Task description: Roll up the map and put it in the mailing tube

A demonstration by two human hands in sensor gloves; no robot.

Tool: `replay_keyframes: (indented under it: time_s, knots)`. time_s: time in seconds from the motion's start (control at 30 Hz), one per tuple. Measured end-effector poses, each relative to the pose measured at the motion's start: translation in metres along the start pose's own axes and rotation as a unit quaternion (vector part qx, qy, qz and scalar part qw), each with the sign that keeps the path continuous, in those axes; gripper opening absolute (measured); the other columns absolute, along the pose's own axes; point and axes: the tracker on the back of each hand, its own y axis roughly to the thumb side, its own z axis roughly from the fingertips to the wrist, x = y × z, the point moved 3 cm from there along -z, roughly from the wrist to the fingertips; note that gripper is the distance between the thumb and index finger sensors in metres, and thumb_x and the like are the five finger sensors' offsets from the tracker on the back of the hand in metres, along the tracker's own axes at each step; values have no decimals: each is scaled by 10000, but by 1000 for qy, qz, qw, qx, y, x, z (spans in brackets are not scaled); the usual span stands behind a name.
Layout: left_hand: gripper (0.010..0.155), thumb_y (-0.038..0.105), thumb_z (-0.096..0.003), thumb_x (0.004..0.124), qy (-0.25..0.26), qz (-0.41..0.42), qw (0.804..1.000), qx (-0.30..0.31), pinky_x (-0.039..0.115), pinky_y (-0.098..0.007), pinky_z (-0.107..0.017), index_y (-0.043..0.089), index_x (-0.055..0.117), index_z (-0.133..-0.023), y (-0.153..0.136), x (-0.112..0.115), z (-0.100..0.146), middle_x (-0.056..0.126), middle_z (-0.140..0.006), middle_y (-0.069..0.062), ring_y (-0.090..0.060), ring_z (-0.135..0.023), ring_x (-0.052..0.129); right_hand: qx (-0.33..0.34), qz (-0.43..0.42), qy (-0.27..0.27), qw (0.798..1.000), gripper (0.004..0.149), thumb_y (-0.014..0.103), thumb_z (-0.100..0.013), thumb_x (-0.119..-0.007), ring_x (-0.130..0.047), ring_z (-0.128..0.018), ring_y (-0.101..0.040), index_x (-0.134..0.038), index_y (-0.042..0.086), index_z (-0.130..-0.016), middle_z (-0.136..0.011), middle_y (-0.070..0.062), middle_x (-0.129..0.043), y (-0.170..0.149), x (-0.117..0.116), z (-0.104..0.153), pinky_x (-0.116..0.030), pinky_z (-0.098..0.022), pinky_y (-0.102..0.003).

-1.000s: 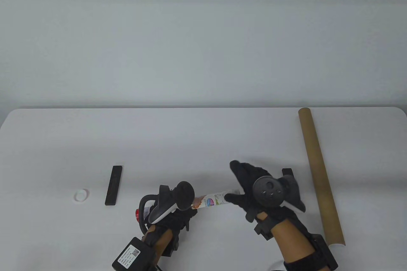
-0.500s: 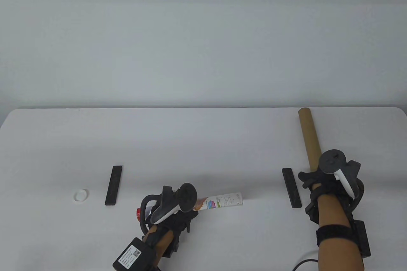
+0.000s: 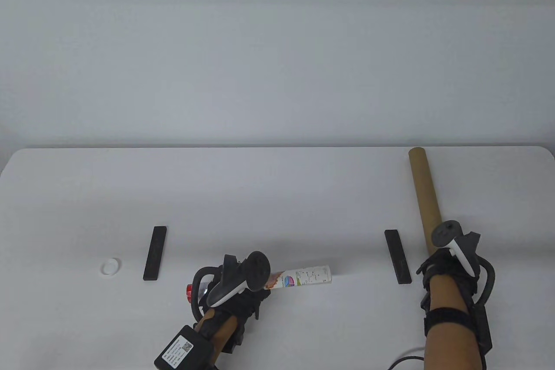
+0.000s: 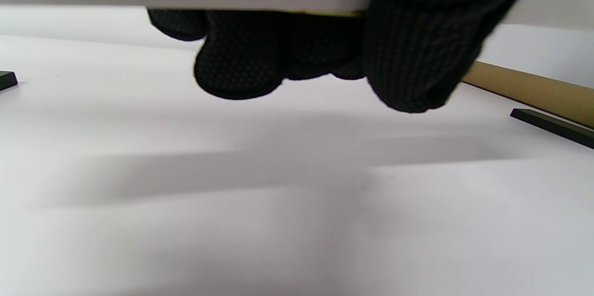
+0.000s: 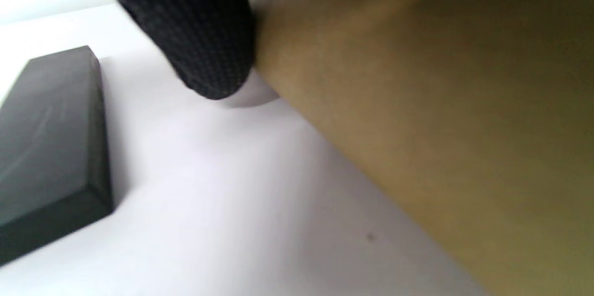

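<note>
The right hand (image 3: 446, 263) has left the map and gone over to the cardboard tube (image 3: 425, 196). A second ago it was at the right end of the rolled map (image 3: 303, 276). Half a second ago it reached the tube, and now it sits lower on it, near the tube's close end.

The left hand (image 3: 234, 289) has not moved. It holds the left end of the rolled map, at about 6 o'clock on the table (image 3: 260, 196). In the left wrist view its fingers (image 4: 241, 64) curl around the white roll, so the grip is closed on the map. The map's right end sticks out toward 3 o'clock and stays rolled.

The tube lies at about 4 o'clock on the table, pointing from 12 o'clock down toward 6 o'clock. In the right wrist view one finger (image 5: 195, 41) presses against the side of the tube (image 5: 417, 101). I cannot tell if the whole hand is wrapped around it, because the other fingers are hidden.

Two black bars lie on the table. One bar (image 3: 155, 253) is at about 8 o'clock and the other bar (image 3: 397, 256) is just left of the right hand. A small white cap (image 3: 111, 266) lies further left.

This means the rolling looks done. The next job is probably to pick up the tube and bring its open end to the map.
</note>
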Motion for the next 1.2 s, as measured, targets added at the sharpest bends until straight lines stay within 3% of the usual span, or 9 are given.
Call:
replay_keyframes:
  time_s: [0.1, 0.3, 0.47, 0.6, 0.83, 0.93, 1.07, 1.2]
  knots:
    - [440, 550, -361, 980, 6, 10, 1000, 1, 777, -384, -646, 414, 868, -765, -1, -5, 1, 966, -608, 97, -139, -533, 1027, 9, -25, -2, 1000, 942, 301, -497, -919, -848, -784, -527, -316, -157, -1058, -961, -338, -635, 2, 6, 3, -816, -494, -590]
    - [440, 550, -364, 976, 22, 41, 999, -1, 774, -385, -649, 412, 866, -767, -7, -17, 3, 964, -613, 98, -142, -536, 1026, 91, -96, -55, 990, 962, 322, -497, -925, -853, -785, -518, -297, -128, -1070, -975, -306, -627, 28, 48, 28, -822, -496, -581]
    - [437, 549, -362, 977, 54, 77, 996, -10, 774, -385, -649, 414, 868, -763, -21, -37, 11, 965, -610, 97, -143, -535, 1025, 198, -151, -101, 963, 970, 313, -483, -939, -852, -784, -516, -303, -124, -1070, -973, -297, -633, 62, 82, 68, -815, -494, -593]
    - [436, 546, -364, 977, 79, 100, 991, -33, 771, -387, -651, 412, 867, -764, -46, -55, 17, 964, -612, 96, -146, -537, 1024, 282, -157, -136, 937, 980, 304, -470, -954, -856, -782, -512, -308, -122, -1072, -969, -288, -640, 85, 94, 103, -814, -496, -603]
    - [434, 542, -363, 979, 121, 149, 978, -86, 768, -389, -652, 411, 868, -763, -108, -57, 26, 963, -613, 93, -148, -539, 1022, 369, -130, -176, 903, 973, 268, -453, -990, -830, -799, -511, -341, -65, -1098, -976, -256, -620, 105, 81, 144, -749, -527, -671]
    - [435, 541, -363, 979, 126, 178, 970, -103, 768, -391, -651, 409, 869, -762, -130, -50, 27, 964, -612, 92, -151, -538, 1023, 386, -105, -215, 891, 903, 287, -438, -1014, -841, -776, -479, -454, 47, -1105, -949, -213, -617, 105, 71, 151, -758, -524, -675]
    - [435, 538, -365, 981, 130, 221, 958, -127, 765, -393, -652, 407, 869, -764, -154, -45, 30, 962, -614, 89, -153, -540, 1021, 402, -123, -268, 867, 727, 337, -410, -1040, -860, -763, -452, -681, 117, -1002, -905, -160, -711, 97, 61, 154, -693, -556, -693]
    - [435, 539, -365, 980, 137, 248, 948, -143, 765, -394, -652, 407, 868, -764, -170, -47, 34, 962, -615, 89, -154, -541, 1020, 399, -49, -293, 868, 708, 318, -391, -1051, -868, -797, -458, -708, 135, -982, -897, -137, -774, 94, 54, 155, -651, -587, -685]
